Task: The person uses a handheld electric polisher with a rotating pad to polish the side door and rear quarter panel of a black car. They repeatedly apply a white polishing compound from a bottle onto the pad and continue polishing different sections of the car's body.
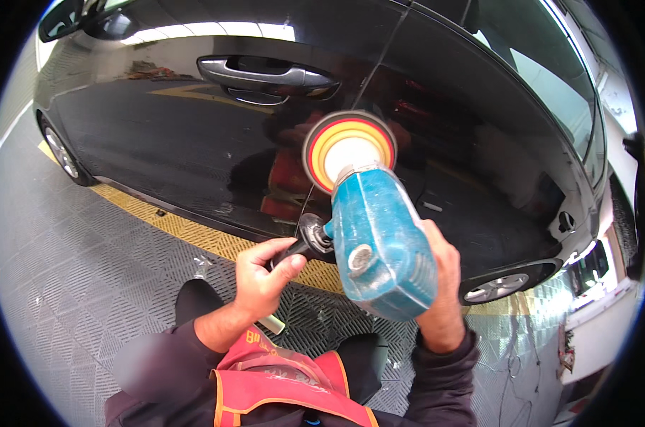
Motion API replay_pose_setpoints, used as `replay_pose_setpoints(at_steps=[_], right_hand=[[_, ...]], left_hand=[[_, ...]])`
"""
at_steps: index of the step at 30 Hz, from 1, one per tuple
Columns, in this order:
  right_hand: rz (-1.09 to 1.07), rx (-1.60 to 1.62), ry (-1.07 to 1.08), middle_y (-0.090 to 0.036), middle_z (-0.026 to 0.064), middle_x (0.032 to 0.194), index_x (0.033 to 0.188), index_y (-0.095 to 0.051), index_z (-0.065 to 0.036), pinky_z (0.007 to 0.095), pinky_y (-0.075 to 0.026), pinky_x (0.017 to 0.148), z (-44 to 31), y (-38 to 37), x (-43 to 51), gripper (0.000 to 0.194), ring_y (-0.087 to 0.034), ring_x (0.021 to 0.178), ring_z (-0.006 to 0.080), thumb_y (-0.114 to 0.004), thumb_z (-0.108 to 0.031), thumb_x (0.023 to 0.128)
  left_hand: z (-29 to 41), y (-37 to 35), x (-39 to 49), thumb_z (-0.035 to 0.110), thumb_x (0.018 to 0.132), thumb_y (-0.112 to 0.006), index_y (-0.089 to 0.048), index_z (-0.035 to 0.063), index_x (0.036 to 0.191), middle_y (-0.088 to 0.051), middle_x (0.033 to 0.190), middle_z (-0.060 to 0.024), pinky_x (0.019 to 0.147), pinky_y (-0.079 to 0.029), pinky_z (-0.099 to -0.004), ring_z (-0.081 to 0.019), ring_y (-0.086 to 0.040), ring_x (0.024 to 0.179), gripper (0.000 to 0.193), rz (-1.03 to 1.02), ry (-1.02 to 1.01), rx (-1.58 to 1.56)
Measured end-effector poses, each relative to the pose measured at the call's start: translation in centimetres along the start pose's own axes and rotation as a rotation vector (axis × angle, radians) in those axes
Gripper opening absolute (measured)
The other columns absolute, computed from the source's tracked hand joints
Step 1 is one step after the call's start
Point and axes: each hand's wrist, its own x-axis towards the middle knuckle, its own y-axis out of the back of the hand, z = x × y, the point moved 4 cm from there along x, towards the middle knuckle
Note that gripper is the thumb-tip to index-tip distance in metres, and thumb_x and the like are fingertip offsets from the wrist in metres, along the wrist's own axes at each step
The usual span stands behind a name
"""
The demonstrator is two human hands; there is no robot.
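Note:
A teal power polisher (378, 240) is held between my hands, its round pad (349, 149) with yellow and red rings against or close to the black car's side panel (194, 139). Around the black side handle (298, 248) wraps my left hand (261, 275). My right hand (442, 283) grips the far side of the polisher's body; most of its fingers are hidden behind the tool. The pad covers part of the seam between two doors, below and right of a door handle (269, 74). Whether the pad is spinning cannot be told.
Grey floor grating (88, 256) with a yellow strip (194, 229) runs along the car. A pale cylinder (272, 324) is on the floor by my legs. Cables (514, 363) lie at the right, near a rear wheel (501, 288). I wear a red apron (296, 379).

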Motion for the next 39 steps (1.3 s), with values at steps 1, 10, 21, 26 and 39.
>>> replay_pose_setpoints(at_steps=[1, 10, 21, 26, 39], right_hand=[[-0.062, -0.041, 0.004, -0.068, 0.0161, 0.104, 0.114, -0.068, -0.004, 0.0426, -0.058, 0.068, -0.6, 0.9, 0.8, 0.040, -0.071, 0.087, 0.0376, -0.083, -0.022, 0.082], [-0.139, -0.365, 0.213, -0.067, 0.0142, 0.141, 0.143, -0.063, -0.006, 0.0351, -0.056, 0.105, -2.6, 11.9, 5.8, 0.054, -0.069, 0.123, 0.0221, -0.081, -0.017, 0.093], [-0.395, -0.522, 0.230, -0.062, 0.0125, 0.141, 0.147, -0.054, -0.009, 0.0417, -0.050, 0.109, -5.0, 10.7, 6.9, 0.069, -0.063, 0.127, 0.0278, -0.087, -0.019, 0.087], [-0.262, -0.423, 0.152, -0.070, 0.0129, 0.108, 0.115, -0.070, -0.002, 0.0405, -0.058, 0.081, -4.4, 7.4, 6.1, 0.038, -0.072, 0.095, 0.0304, -0.080, -0.024, 0.086], [-0.203, -0.224, 0.022, -0.064, 0.0174, 0.097, 0.120, -0.063, -0.003, 0.0443, -0.059, 0.068, -1.6, -0.8, 0.2, 0.050, -0.070, 0.082, 0.0374, -0.085, -0.022, 0.079]], left_hand=[[-0.4, -0.5, 0.1, 0.021, 0.095, -0.081, -0.076, -0.0044, 0.115, -0.068, 0.085, 0.0025, 0.067, -0.045, -0.0234, -0.0045, -0.057, 0.076, 0.032, -0.012, 0.023, -0.067], [4.3, -6.7, 3.9, 0.021, 0.100, -0.079, -0.075, -0.0027, 0.119, -0.061, 0.080, 0.0069, 0.061, -0.041, -0.0213, -0.0017, -0.050, 0.072, 0.030, -0.080, -0.049, -0.396], [2.1, -6.5, 2.2, 0.022, 0.101, -0.077, -0.075, -0.0038, 0.119, -0.060, 0.081, 0.0064, 0.062, -0.040, -0.0217, -0.0022, -0.050, 0.072, 0.032, -0.068, 0.081, -0.480], [0.4, -5.2, 1.1, 0.022, 0.100, -0.078, -0.075, -0.0051, 0.119, -0.062, 0.083, 0.0063, 0.064, -0.041, -0.0221, -0.0029, -0.050, 0.075, 0.033, -0.040, 0.003, -0.412], [-5.0, 0.3, -1.7, 0.018, 0.095, -0.078, -0.075, -0.0063, 0.121, -0.067, 0.085, 0.0031, 0.069, -0.045, -0.0233, -0.0055, -0.055, 0.076, 0.035, -0.037, 0.038, -0.139]])
